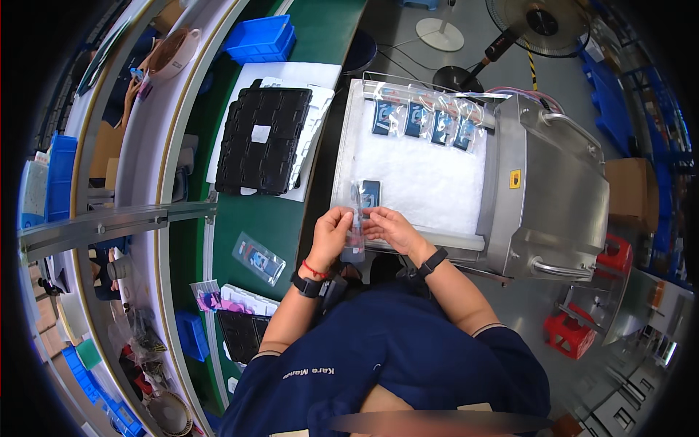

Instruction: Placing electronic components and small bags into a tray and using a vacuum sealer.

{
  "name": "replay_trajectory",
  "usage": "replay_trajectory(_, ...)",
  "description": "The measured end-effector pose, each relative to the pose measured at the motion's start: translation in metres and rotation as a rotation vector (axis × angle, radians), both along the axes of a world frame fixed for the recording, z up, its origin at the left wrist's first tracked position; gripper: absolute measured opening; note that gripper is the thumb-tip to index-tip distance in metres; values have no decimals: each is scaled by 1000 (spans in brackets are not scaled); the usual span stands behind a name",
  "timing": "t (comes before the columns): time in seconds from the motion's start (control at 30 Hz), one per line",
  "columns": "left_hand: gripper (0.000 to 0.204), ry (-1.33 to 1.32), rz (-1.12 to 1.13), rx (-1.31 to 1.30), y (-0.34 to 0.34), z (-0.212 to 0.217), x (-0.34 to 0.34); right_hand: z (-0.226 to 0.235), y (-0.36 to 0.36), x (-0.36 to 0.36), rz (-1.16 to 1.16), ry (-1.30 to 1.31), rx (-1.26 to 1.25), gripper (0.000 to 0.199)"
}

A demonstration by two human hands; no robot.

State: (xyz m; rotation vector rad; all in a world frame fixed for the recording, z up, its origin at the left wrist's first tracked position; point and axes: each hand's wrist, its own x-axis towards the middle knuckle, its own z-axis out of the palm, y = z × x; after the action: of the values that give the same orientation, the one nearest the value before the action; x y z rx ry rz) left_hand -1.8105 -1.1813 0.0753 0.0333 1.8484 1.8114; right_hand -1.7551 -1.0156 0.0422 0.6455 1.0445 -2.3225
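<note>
Between my hands is a narrow clear plastic bag [354, 252], held upright at the near edge of a metal machine. My left hand [333, 234] pinches the bag's left side. From the other side, the fingers of my right hand [393, 229] are closed at the bag's edge. Just beyond my fingertips a dark blue flat pack [370, 192] lies on the white pad [429, 182]; whether it touches the bag I cannot tell. Several bagged blue packs [416, 119] lie in a row along the pad's far side, their bag ends toward the metal bar.
A rounded steel lid [557, 197] stands raised right of the pad. On the green bench [258, 218] at left are black trays [266, 138], a bagged pack [259, 259] and a blue bin [261, 39]. A fan [540, 22] and red stools [569, 331] stand on the floor.
</note>
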Motion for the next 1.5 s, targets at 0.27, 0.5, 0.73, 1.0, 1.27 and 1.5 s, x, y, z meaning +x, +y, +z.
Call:
replay_trajectory(0.27, 16, -167, -115, 107, 13, -17, -4, -19, 24, 8, -90, 72, -82, 17)
replay_trajectory(0.5, 37, 243, 289, -488, -58, -60, 21, -60, 72, 11, -194, 73, 538, 12)
replay_trajectory(0.73, 68, -240, 896, -1233, -161, -78, 17, -62, 72, 13, 182, -50, 1361, 23)
replay_trajectory(1.0, 60, -447, 862, -1257, -182, -75, 12, -11, 40, -7, 298, 34, 1723, 37)
replay_trajectory(1.27, 39, -134, 733, -285, -188, -66, 18, 13, -11, -37, 270, 533, 1327, 30)
replay_trajectory(1.5, 13, 22, -22, 10, -118, 23, 6, 74, -79, -67, 145, 767, 699, 37)
